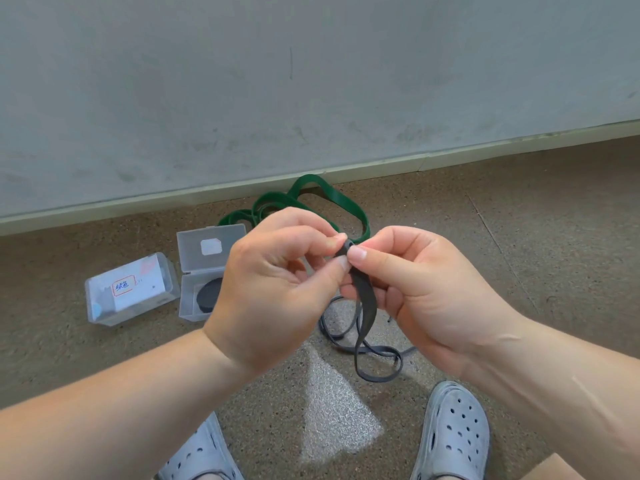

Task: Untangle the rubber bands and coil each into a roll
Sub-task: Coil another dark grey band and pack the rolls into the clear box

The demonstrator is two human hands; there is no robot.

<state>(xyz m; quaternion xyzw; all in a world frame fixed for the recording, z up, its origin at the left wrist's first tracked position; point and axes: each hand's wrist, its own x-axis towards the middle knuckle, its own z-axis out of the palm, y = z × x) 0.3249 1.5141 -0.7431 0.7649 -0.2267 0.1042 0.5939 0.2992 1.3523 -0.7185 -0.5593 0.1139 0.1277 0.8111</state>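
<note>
A long black rubber band (367, 306) hangs from my fingertips down to the floor, where its loose loops lie between my feet. My left hand (273, 289) and my right hand (415, 282) both pinch its top end, which is curled into a tiny roll at thumb level. A green rubber band (332, 199) lies in loose loops on the floor by the wall, behind my hands. A coiled black roll (207, 294) sits in an open clear box (188, 271), partly hidden by my left hand.
A shut clear plastic box (130, 291) with a white label lies left of the open one. My two grey perforated clogs (453, 431) stand at the bottom of the view. The grey wall and its skirting (381, 164) run close behind the green band.
</note>
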